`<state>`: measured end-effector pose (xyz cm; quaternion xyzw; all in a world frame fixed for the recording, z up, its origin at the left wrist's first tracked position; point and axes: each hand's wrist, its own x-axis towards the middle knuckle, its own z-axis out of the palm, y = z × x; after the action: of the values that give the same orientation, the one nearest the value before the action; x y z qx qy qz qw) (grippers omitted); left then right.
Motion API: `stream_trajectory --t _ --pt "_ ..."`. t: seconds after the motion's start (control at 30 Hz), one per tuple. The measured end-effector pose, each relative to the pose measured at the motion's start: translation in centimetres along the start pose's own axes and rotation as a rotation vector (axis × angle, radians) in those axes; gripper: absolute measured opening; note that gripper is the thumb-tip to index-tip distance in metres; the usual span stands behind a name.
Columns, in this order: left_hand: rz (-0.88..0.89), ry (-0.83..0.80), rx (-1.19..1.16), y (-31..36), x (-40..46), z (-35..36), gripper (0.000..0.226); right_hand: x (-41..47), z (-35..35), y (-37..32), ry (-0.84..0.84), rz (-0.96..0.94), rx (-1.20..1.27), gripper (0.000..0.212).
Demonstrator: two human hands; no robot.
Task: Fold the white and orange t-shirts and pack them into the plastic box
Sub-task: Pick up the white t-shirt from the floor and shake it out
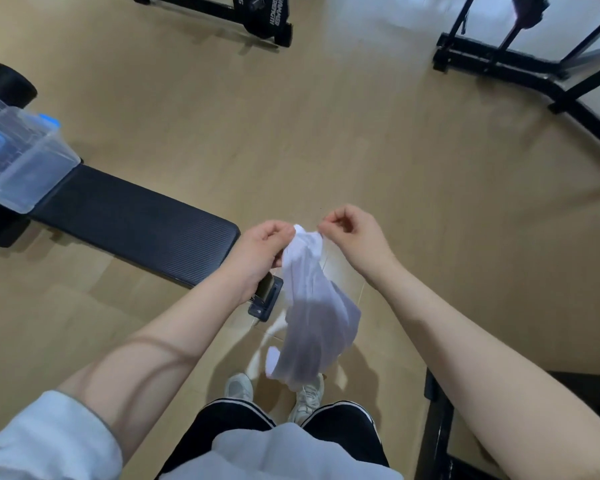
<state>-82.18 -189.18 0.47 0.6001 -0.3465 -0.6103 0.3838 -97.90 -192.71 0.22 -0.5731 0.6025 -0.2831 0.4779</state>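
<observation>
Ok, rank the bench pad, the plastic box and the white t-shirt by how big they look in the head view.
Largest to smallest:
1. bench pad
2. plastic box, though the frame edge cuts it off, so its rank against the shirt is unsure
3. white t-shirt, bunched and nearer the camera

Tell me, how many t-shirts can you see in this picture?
1: the white t-shirt hangs in the air above the floor, its top edge pinched by the left hand and the right hand. No orange t-shirt is in view; it may lie outside the frame.
</observation>
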Motion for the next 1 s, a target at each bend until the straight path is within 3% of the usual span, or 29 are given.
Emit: stream_trajectory --t 0.07,0.17,0.4,0.57,0.7,0.83,1.0 --pt "0.005 0.038 -0.111 0.0 0.1 0.0 0.019 -0.4 0.2 0.1 0.043 0.121 0.040 0.027" --pt "0.048 0.067 -0.179 0.1 0.0 0.1 0.018 -1.0 0.5 -0.6 -0.114 0.240 0.163 0.033" --pt "0.078 0.083 -0.118 -0.8 -0.5 -0.9 0.015 0.1 2.3 -2.6 -0.228 0.159 0.291 0.016" --pt "0.120 0.013 0.094 -1.7 -1.0 -2.6 0.012 0.6 2.8 -3.7 -0.232 0.059 0.312 0.016" --pt "0.094 -0.028 0.163 -3.0 -0.8 -4.2 0.017 1.0 2.8 -4.2 -0.262 0.075 0.526 0.014" --pt "0.050 -0.069 0.175 -3.9 -0.3 -4.8 0.020 1.4 2.6 -4.9 -0.232 0.087 0.600 0.010" --pt "0.144 0.020 0.135 -2.5 0.7 -4.9 0.012 1.8 2.4 -5.5 -0.047 0.032 0.383 0.009"
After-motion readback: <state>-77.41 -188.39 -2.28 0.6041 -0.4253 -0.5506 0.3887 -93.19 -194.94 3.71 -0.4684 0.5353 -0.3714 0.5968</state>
